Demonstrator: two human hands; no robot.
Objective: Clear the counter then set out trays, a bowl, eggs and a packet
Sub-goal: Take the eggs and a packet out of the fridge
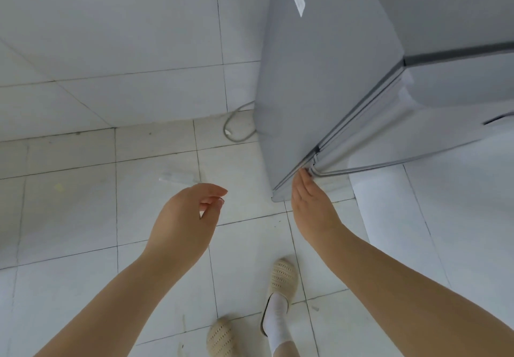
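Note:
A grey fridge stands at the upper right, seen from above. My right hand reaches to its lower door, fingertips touching the door's bottom corner at the seal. The fingers are straight and together, gripping nothing I can see. My left hand hangs in the air left of the fridge, fingers loosely curled and apart, holding nothing. No trays, bowl, eggs or packet are in view.
White tiled floor and tiled wall fill the left. A grey cable loops on the floor beside the fridge. A small white object lies on the tiles. My slippered feet stand below.

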